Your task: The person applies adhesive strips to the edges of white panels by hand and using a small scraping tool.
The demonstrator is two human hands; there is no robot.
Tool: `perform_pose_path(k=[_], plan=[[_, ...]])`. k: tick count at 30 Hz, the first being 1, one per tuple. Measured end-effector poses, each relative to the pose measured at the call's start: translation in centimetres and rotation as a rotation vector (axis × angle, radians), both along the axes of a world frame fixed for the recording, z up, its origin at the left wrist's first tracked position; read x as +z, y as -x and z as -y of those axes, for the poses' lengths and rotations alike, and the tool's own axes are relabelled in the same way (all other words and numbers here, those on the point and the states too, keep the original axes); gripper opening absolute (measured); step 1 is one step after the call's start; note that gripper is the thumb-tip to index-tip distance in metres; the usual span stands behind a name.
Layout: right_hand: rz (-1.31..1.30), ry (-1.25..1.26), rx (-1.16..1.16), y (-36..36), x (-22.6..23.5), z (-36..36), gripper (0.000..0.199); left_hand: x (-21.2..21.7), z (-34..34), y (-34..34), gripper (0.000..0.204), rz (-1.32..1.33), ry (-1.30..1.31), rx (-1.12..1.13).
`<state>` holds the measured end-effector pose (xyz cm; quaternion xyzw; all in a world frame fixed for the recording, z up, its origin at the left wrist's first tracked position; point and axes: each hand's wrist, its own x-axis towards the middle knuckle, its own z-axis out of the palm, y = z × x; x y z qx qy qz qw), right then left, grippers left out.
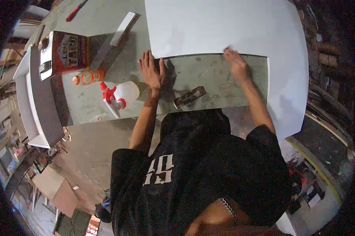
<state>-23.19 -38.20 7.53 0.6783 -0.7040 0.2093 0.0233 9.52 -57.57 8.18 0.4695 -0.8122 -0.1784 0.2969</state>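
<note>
A large white panel (224, 27) lies on the greenish worktable, with a rectangular notch on its near side. My left hand (149, 72) rests at the notch's left corner, fingers stretched out and flat. Along the dark inner edge of the notch is my right hand (237, 67), its fingers pinched together. A small dark bit shows at its fingertips, too blurred to name. Between my arms, near the table's front edge, lies a brown, frame-shaped tool (190, 96), its kind unclear.
Left of my left arm are a white spray bottle (127, 94) with a red trigger, a clear bottle (90, 77) with orange ends and a red can (69, 53). Farther off lie a pale strip (123, 29) and a red-handled tool (74, 13). A white tray-like box (47, 106) stands far left.
</note>
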Motion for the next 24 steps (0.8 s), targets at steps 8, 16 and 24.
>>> perform_pose_path(k=[8,16,24], plan=[[0.053,0.039,0.13,-4.1,1.6,3.0,0.061,0.1,-0.4,-0.3,0.059,0.007,-0.031,-0.027],[0.112,0.073,-0.099,-1.0,-0.9,-0.7,0.062,0.6,-0.6,0.8,0.052,-0.074,-0.062,-0.025],[0.329,-0.093,-0.343,-4.2,2.1,2.1,0.059,-0.6,0.0,-1.1,0.057,-0.067,-0.029,-0.115]])
